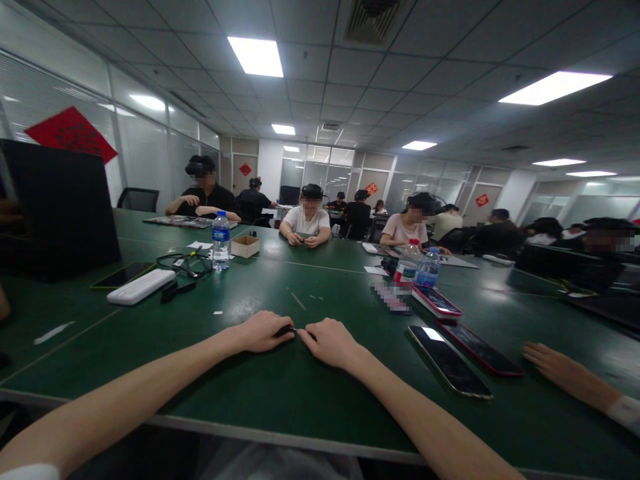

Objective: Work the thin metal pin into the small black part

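Rectangular ceiling panels [256,57] glow blown-out white in an otherwise dim, greyish room. Pale glare spreads over the green surface [240,393] at right and beyond the hands. Wide-angle distortion stretches the edges; the far right looks smeared, and faces are pixelated. Fine detail is soft throughout.

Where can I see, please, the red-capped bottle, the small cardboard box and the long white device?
Red-capped bottle [405,272], head view, on its label.
Small cardboard box [243,250], head view, on its side wall.
Long white device [141,287], head view, on its upper face.
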### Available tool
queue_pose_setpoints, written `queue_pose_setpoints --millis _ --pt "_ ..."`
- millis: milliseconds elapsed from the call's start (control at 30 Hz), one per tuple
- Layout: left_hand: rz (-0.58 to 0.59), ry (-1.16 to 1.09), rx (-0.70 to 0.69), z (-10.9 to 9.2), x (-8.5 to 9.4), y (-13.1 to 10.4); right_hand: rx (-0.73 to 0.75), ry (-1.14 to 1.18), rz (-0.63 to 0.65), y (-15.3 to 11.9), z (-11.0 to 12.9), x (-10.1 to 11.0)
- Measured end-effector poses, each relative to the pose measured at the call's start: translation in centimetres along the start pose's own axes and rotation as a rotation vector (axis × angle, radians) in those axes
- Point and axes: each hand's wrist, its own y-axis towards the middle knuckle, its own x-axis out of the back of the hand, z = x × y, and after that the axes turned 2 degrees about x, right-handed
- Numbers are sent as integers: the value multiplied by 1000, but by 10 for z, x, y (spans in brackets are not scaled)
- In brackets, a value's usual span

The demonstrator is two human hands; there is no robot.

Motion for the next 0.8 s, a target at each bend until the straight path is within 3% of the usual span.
queue_pose_setpoints --millis 800 --pt "10 -45 -15 0 2 -1 107 23 25 -2 -1 1"
